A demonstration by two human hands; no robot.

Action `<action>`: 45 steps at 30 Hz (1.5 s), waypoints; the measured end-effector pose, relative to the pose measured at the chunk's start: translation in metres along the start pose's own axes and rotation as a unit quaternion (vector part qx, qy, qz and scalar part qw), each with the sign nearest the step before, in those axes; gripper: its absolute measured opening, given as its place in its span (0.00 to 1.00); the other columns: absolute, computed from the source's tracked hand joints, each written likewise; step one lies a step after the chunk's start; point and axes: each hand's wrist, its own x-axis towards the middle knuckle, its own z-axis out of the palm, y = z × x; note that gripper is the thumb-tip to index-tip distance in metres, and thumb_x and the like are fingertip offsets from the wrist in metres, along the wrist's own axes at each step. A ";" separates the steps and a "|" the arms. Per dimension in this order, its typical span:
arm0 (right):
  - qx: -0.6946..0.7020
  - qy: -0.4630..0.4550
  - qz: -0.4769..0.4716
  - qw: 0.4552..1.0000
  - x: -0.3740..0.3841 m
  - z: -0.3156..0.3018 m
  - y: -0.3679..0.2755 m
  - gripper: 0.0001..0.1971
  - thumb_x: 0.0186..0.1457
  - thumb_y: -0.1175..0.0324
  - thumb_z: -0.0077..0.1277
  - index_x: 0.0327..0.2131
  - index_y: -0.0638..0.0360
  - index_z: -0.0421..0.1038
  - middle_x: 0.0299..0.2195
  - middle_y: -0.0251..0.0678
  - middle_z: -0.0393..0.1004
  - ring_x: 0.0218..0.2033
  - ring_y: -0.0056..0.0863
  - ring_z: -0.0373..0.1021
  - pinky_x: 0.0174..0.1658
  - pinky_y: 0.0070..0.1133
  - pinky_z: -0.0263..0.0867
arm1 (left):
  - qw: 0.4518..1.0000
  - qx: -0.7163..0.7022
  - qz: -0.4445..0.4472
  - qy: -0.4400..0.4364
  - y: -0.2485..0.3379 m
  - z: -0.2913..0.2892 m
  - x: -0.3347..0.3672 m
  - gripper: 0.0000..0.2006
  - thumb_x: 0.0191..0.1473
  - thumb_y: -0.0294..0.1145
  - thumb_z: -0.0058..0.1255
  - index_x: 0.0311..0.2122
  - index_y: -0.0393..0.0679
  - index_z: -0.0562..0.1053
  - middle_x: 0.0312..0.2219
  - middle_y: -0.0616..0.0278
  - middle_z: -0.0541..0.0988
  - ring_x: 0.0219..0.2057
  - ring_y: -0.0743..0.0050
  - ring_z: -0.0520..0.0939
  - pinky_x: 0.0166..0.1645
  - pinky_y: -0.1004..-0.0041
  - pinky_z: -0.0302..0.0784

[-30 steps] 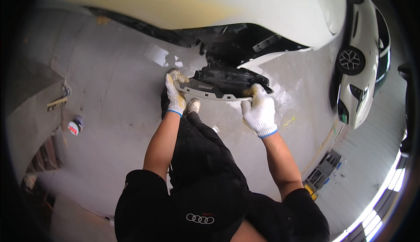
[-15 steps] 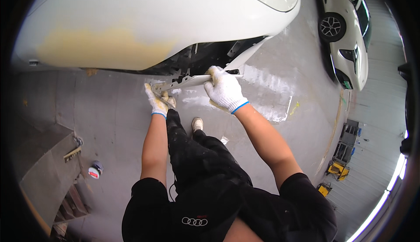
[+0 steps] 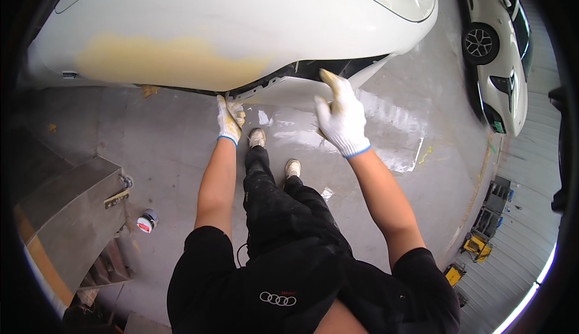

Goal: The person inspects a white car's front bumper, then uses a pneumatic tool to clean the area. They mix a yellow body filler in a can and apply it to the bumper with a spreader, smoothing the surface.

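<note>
A white car body [image 3: 199,8] with a broad yellowish filler patch [image 3: 169,62] fills the upper part of the view. Below its wheel-side edge hangs a loose white bumper panel [image 3: 289,91], with a notched upper rim close to the body and a dark gap behind it. My left hand [image 3: 230,120], in a white knitted glove stained yellow, grips the panel's left end; some fingers curl and part of the grip is hidden. My right hand [image 3: 342,117], gloved alike, is open just in front of the panel, thumb and fingers apart, holding nothing.
Another white car [image 3: 491,50] stands at the right. Yellow and black equipment [image 3: 476,246] lines the right wall. A small round can [image 3: 147,220] sits on the grey floor at left, near a metal bench-like structure [image 3: 72,195]. My shoes [image 3: 292,168] are below the panel.
The bumper panel's left end has risen toward the car body, my left hand with it. My right hand has let go of the panel and opened.
</note>
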 end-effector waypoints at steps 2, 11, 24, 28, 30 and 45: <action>0.062 -0.022 0.076 0.995 -0.039 -0.011 0.015 0.21 0.58 0.66 0.57 0.56 0.54 0.72 0.46 0.46 0.79 0.37 0.42 0.80 0.42 0.30 0.75 | 1.000 0.023 -0.013 0.005 -0.006 -0.012 0.000 0.41 0.60 0.77 0.36 0.54 0.46 0.73 0.42 0.59 0.83 0.17 0.78 0.69 0.18 0.82 0.59; 0.415 0.021 0.588 0.694 -0.275 -0.021 0.038 0.31 0.70 0.40 0.37 0.57 0.59 0.70 0.25 0.39 0.77 0.18 0.26 0.69 0.20 0.23 0.66 | 0.979 0.063 -0.190 0.049 -0.096 -0.072 -0.072 0.42 0.64 0.75 0.25 0.51 0.40 0.72 0.29 0.53 0.82 0.13 0.76 0.69 0.16 0.78 0.64; 0.678 0.021 0.414 0.606 -0.407 -0.161 0.132 0.21 0.60 0.75 0.59 0.56 0.62 0.68 0.47 0.33 0.78 0.45 0.27 0.78 0.52 0.29 0.76 | 0.851 0.508 -0.052 -0.125 -0.269 0.080 -0.208 0.33 0.69 0.62 0.34 0.33 0.43 0.81 0.21 0.61 0.81 0.17 0.72 0.76 0.25 0.68 0.72; 0.611 0.150 0.408 0.661 -0.397 -0.195 0.187 0.20 0.61 0.72 0.57 0.56 0.62 0.69 0.45 0.33 0.79 0.42 0.27 0.78 0.49 0.28 0.77 | 0.667 0.626 -0.055 -0.401 -0.261 0.208 -0.304 0.32 0.70 0.59 0.31 0.42 0.45 0.83 0.20 0.60 0.77 0.20 0.74 0.71 0.26 0.72 0.69; 0.595 0.202 0.414 0.659 -0.376 -0.213 0.212 0.19 0.62 0.70 0.57 0.55 0.62 0.70 0.44 0.33 0.79 0.41 0.26 0.78 0.47 0.27 0.77 | 0.578 0.646 -0.083 -0.492 -0.274 0.262 -0.355 0.32 0.71 0.59 0.32 0.41 0.43 0.83 0.18 0.61 0.76 0.19 0.73 0.73 0.24 0.73 0.68; 0.559 0.213 0.394 0.698 -0.313 -0.438 0.388 0.21 0.65 0.56 0.58 0.52 0.62 0.70 0.42 0.32 0.79 0.40 0.18 0.76 0.44 0.21 0.73 | 0.461 0.619 -0.115 -0.625 -0.456 0.610 -0.348 0.45 0.63 0.75 0.31 0.12 0.42 0.71 0.08 0.63 0.71 0.09 0.77 0.69 0.15 0.76 0.63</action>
